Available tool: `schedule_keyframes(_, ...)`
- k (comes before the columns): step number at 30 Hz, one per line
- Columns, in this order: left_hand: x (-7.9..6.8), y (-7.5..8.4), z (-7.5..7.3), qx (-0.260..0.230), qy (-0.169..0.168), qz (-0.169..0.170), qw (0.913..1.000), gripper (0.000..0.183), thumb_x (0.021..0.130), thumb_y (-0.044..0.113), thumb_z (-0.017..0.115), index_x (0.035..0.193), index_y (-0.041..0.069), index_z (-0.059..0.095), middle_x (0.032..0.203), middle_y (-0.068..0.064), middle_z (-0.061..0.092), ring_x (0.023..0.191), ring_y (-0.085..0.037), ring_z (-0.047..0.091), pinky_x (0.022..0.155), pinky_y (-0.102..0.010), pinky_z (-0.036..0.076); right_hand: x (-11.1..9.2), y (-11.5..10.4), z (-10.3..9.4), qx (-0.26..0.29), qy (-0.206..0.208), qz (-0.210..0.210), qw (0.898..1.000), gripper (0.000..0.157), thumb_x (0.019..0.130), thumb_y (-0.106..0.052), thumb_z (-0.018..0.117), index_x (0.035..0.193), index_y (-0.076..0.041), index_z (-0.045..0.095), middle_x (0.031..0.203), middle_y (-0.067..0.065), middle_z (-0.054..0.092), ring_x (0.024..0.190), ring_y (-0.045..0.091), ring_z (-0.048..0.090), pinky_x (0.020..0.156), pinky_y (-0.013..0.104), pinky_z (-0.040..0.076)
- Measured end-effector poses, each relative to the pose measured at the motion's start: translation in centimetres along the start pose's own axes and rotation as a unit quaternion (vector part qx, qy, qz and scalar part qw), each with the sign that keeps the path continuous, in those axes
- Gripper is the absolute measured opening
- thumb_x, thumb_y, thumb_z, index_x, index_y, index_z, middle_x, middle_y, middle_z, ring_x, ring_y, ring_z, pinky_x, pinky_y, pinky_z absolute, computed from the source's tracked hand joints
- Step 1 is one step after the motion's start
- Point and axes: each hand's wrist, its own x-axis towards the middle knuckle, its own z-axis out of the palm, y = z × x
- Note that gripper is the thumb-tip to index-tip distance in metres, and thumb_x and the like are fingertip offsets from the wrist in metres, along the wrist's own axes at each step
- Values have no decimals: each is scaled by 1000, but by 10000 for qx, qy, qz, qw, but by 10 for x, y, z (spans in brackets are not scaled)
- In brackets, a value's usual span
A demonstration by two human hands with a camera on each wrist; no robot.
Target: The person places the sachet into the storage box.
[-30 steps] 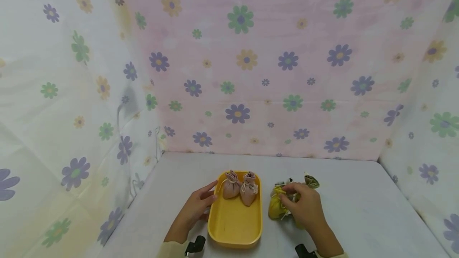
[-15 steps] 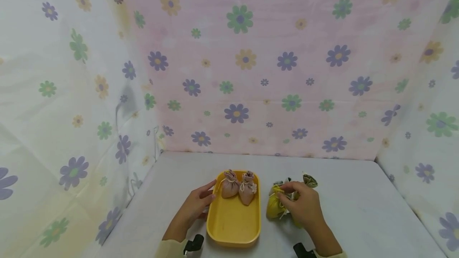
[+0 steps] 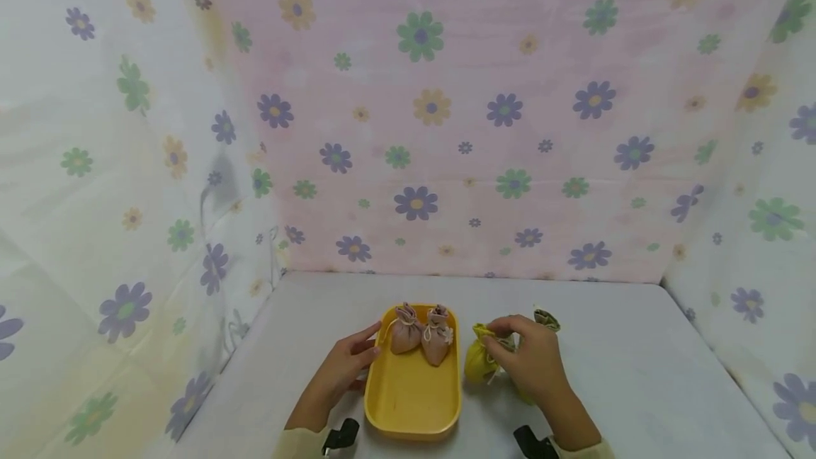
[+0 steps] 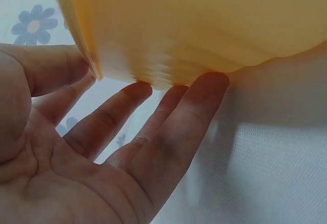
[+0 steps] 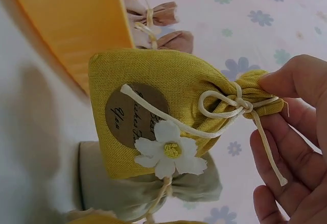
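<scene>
My right hand (image 3: 532, 356) pinches the gathered neck of a yellow drawstring pouch (image 3: 479, 363) between thumb and fingers. In the right wrist view the yellow pouch (image 5: 148, 101) shows a cream cord bow, a white fabric flower and a round brown label. To its left stands a yellow tray (image 3: 414, 402). My left hand (image 3: 341, 370) touches the tray's left side; in the left wrist view its nearly straight fingers (image 4: 196, 106) rest against the tray wall (image 4: 179, 30). Two pinkish drawstring pouches, a left one (image 3: 406, 333) and a right one (image 3: 436, 341), lie at the tray's far end.
A grey-green pouch (image 5: 148, 173) lies behind the yellow one, and another greenish pouch top (image 3: 547, 319) shows past my right hand. My hand partly hides these. The white tabletop (image 3: 650, 367) is enclosed by flowered cloth walls (image 3: 446, 112).
My right hand has moved slightly left with the yellow pouch, away from the other pouches and closer to the tray. My left hand stays at the tray. The head view has shifted a little.
</scene>
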Motion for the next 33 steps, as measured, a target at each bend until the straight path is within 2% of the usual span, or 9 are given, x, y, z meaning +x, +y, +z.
schedule_keyframes(4,1,1,-1,6,-15,-106,9999,59,102,26,67,157,34,46,155,-24,49,120,-31,67,77,-45,65,3,-5,-2,181,-49,-34,9998,22,78,-17,91,94,-24,76,87,-16,73,76,3,69,71,36,63)
schedule_keyframes(10,0,0,-2,-52,-90,-68,9999,60,102,26,66,158,34,45,155,-24,48,118,-28,68,77,-45,65,8,-15,-4,312,-69,-20,9995,22,80,-16,90,95,-22,76,88,-14,73,76,8,71,70,37,63)
schedule_keyframes(19,1,0,-1,-141,-75,-59,9999,60,103,24,66,158,33,44,155,-25,48,116,-29,69,76,-46,65,16,-30,-1,406,-22,-215,9989,20,79,-16,90,94,-20,77,87,-13,74,74,2,69,66,35,63)
schedule_keyframes(26,1,-1,-1,-95,-69,4,9999,61,103,25,66,158,33,43,155,-24,49,116,-28,69,75,-46,65,22,-42,9,473,-89,-252,9985,19,80,-19,89,93,-25,77,85,-18,71,74,1,69,65,23,60)
schedule_keyframes(33,1,-3,-1,-137,-75,39,9999,61,102,26,66,159,32,43,154,-24,50,114,-28,70,75,-46,65,26,-50,23,739,-327,-481,9956,17,83,-21,88,96,-25,77,85,-19,71,74,-6,67,71,25,61)
